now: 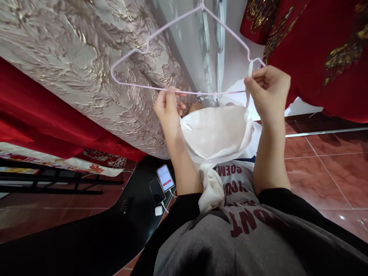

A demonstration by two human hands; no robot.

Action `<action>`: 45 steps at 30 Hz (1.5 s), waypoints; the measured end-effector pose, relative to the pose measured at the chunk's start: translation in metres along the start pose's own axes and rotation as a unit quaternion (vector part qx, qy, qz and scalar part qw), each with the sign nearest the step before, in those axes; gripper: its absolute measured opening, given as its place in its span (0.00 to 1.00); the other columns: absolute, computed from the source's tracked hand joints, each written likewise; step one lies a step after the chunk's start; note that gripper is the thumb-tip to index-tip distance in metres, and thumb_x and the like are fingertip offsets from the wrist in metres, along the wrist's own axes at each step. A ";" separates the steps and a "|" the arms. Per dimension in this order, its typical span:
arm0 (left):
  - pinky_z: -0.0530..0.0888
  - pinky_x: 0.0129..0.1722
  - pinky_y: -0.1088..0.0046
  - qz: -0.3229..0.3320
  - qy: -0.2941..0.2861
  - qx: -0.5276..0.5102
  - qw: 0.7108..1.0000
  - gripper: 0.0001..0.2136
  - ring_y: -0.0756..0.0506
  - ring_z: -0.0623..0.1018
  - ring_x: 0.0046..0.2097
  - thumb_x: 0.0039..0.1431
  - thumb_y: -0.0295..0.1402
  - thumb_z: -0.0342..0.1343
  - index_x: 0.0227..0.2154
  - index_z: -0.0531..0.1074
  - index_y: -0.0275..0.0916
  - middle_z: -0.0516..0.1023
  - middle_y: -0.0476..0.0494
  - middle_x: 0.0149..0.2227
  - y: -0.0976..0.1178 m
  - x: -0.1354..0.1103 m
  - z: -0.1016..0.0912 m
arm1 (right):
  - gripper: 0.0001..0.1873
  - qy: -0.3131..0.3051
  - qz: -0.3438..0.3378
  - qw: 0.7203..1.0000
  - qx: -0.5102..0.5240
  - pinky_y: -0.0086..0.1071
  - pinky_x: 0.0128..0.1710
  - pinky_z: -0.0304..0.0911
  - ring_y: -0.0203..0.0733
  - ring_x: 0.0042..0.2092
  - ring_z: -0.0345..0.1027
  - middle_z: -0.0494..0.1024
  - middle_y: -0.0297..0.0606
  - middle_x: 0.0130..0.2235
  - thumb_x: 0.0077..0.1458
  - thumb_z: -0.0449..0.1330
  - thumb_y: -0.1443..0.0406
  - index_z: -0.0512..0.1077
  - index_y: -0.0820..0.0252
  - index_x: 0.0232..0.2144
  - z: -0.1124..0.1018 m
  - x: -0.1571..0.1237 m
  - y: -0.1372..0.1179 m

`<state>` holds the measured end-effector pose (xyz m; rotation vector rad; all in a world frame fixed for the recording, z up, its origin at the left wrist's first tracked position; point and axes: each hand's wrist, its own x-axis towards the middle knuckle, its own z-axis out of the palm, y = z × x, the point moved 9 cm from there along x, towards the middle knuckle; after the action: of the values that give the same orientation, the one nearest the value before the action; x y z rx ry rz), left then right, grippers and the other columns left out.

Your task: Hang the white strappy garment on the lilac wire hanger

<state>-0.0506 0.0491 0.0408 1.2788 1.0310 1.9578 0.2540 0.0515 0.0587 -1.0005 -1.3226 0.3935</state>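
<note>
A pale pink clothes hanger (184,92) hangs in front of me, its top near the upper edge of the view. My left hand (170,106) pinches its bottom bar left of the middle. At the hanger's right end, my right hand (268,90) grips a thin white strap (248,84) that loops over the notch. The strap runs down to a white garment (215,132), which hangs below the bar against my body. A bunched part of white cloth (212,188) lies on my shirt front.
Patterned pinkish fabric (86,57) hangs at the left, red cloth with gold sequins (322,53) at the right. On a black bench (115,226) at lower left lie a lit phone (165,177), a dark phone (156,191) and a white charger case (158,211). The floor (339,165) is red tile.
</note>
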 end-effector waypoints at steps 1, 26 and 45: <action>0.58 0.22 0.69 -0.002 -0.003 0.010 1.000 0.21 0.49 0.70 0.26 0.68 0.57 0.62 0.33 0.75 0.43 0.81 0.44 0.34 -0.002 -0.001 0.003 | 0.07 0.019 -0.010 1.000 -0.017 0.48 0.38 0.69 0.47 0.35 0.70 0.81 0.41 0.35 0.57 0.66 0.56 0.73 0.48 0.29 -0.005 0.000 -0.002; 0.66 0.21 0.74 -0.066 -0.042 -0.017 0.997 0.09 0.50 0.73 0.25 0.67 0.33 0.62 0.29 0.81 0.44 0.84 0.42 0.35 -0.018 -0.006 0.016 | 0.18 0.340 -0.085 0.934 0.073 0.48 0.41 0.72 0.50 0.45 0.81 0.78 0.32 0.39 0.65 0.45 0.57 0.75 0.46 0.35 -0.096 0.002 0.025; 0.58 0.24 0.68 0.177 0.128 0.050 0.975 0.12 0.43 0.82 0.39 0.66 0.34 0.61 0.48 0.82 0.57 0.83 0.59 0.54 0.015 0.008 -0.077 | 0.12 -0.093 -0.069 0.992 -0.051 0.60 0.61 0.69 0.55 0.50 0.76 0.86 0.39 0.41 0.67 0.58 0.57 0.83 0.46 0.43 0.027 -0.004 -0.020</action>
<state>-0.1257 0.0248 0.0386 1.3627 1.0935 2.4192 0.2222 0.0476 0.0698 -0.9674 -1.5830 0.3229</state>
